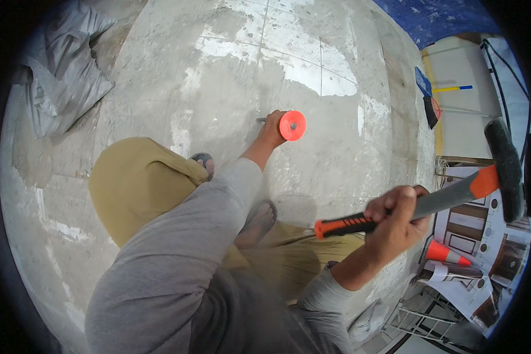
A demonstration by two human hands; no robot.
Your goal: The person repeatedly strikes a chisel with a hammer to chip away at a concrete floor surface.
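My left hand (273, 128) is closed round a chisel with a round orange hand guard (292, 115). The guard's disc faces up, and the grey struck end of the chisel (294, 125) shows at its centre. Most of the shaft is hidden by my hand; a short grey piece sticks out to its left, over the floor. Out to the right, my right hand (395, 221) grips a club hammer (445, 200) by its black and orange handle. Its dark, heavy head (505, 170) is raised well away from the chisel.
Worn grey floor (230, 82) with white patches and tile lines lies around me. A grey-white sack (65, 76) is at far left, a blue sheet (436, 20) at far right. Along the right side are a broom (432, 111), an orange cone (445, 252), printed sheets and a metal rack (422, 321).
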